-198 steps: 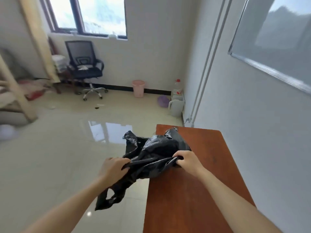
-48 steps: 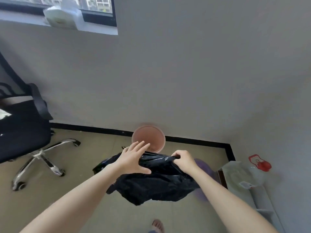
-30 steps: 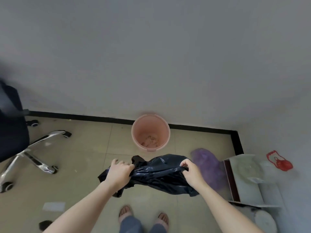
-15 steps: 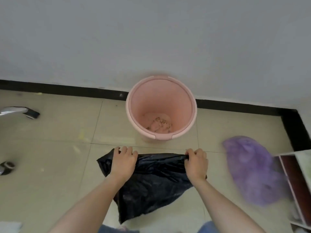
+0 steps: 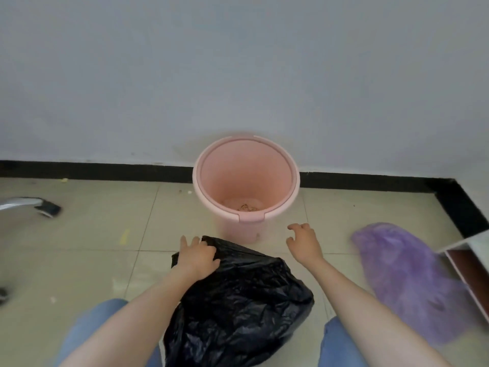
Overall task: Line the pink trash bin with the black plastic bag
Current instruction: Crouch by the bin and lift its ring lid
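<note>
The pink trash bin (image 5: 280,221) stands upright on the tiled floor against the wall, with a little debris at its bottom. The black plastic bag (image 5: 238,303) hangs crumpled in front of the bin, between my knees. My left hand (image 5: 197,256) grips the bag's upper left edge. Apart from the bag, my right hand (image 5: 304,241) hovers empty to the bin's lower right, its fingers curled and spread.
A purple plastic bag (image 5: 407,276) lies on the floor to the right. A white shelf edge (image 5: 473,263) sits at the far right. A chair leg with a caster (image 5: 39,206) reaches in from the left. A black skirting strip (image 5: 105,170) runs along the wall.
My right hand has let go of the bag and moved up toward the bin. The bag now hangs from my left hand alone and has bunched up. The bin looks farther away than before.
</note>
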`<state>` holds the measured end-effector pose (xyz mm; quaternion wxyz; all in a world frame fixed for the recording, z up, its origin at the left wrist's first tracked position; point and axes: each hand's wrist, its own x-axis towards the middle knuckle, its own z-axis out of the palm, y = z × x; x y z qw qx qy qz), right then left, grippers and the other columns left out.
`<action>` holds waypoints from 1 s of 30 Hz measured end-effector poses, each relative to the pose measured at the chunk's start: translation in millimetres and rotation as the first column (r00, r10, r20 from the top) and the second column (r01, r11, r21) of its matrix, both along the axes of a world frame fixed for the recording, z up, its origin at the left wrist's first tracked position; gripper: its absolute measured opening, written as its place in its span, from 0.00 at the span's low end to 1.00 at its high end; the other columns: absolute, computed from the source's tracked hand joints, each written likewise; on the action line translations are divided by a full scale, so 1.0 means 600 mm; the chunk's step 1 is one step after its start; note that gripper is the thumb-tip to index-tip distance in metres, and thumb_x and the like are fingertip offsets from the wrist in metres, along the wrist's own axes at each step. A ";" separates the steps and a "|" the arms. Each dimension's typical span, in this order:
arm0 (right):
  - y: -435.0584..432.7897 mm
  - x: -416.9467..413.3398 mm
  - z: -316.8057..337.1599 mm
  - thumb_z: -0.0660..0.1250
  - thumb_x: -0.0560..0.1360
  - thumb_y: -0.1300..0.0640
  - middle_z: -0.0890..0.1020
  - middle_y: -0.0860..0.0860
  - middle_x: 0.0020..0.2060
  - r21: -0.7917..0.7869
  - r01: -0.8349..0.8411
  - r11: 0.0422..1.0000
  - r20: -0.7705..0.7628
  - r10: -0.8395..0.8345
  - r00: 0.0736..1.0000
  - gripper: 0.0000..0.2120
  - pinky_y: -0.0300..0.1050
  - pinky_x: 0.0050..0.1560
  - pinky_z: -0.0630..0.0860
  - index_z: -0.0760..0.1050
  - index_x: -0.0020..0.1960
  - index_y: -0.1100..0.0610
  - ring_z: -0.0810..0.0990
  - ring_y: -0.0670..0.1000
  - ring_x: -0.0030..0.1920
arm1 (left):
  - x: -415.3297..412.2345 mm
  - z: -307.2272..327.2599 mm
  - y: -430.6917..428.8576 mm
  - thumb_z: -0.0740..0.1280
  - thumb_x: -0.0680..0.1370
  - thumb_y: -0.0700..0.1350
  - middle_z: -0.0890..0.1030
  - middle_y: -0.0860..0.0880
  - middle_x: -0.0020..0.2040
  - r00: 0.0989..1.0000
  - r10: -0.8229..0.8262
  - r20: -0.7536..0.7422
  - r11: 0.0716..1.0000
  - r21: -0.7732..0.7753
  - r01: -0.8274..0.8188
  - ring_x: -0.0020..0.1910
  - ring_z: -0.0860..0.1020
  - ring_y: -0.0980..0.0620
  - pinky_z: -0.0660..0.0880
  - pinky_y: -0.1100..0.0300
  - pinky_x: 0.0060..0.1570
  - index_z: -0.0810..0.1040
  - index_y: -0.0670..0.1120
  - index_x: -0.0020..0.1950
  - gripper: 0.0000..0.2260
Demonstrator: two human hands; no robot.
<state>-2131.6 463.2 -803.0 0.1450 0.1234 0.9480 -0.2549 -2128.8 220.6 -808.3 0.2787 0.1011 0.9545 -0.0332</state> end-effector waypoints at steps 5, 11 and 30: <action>0.012 -0.034 0.099 0.57 0.75 0.63 0.70 0.60 0.65 0.049 0.001 0.999 -0.254 0.012 0.967 0.18 0.49 0.63 0.67 0.69 0.65 0.60 0.67 0.59 0.65 | -0.030 0.058 -0.005 0.56 0.78 0.46 0.77 0.44 0.59 0.900 0.157 -0.407 0.983 0.153 -0.102 0.61 0.71 0.42 0.65 0.47 0.62 0.75 0.42 0.56 0.13; -0.037 -0.044 0.130 0.59 0.75 0.57 0.66 0.55 0.70 0.209 -0.298 0.931 -0.171 0.335 0.927 0.23 0.51 0.67 0.62 0.63 0.69 0.54 0.61 0.56 0.70 | -0.030 0.070 0.004 0.62 0.73 0.42 0.71 0.37 0.67 0.876 0.142 -0.460 0.962 0.273 -0.012 0.61 0.74 0.40 0.74 0.47 0.54 0.66 0.40 0.68 0.23; -0.121 0.001 0.053 0.55 0.79 0.58 0.67 0.50 0.69 0.272 -0.385 0.882 -0.138 0.432 0.891 0.20 0.58 0.71 0.48 0.62 0.69 0.48 0.61 0.53 0.68 | 0.044 0.054 0.002 0.54 0.78 0.44 0.38 0.41 0.76 0.969 0.108 -0.222 0.965 0.258 -0.048 0.76 0.39 0.44 0.42 0.51 0.75 0.36 0.41 0.73 0.32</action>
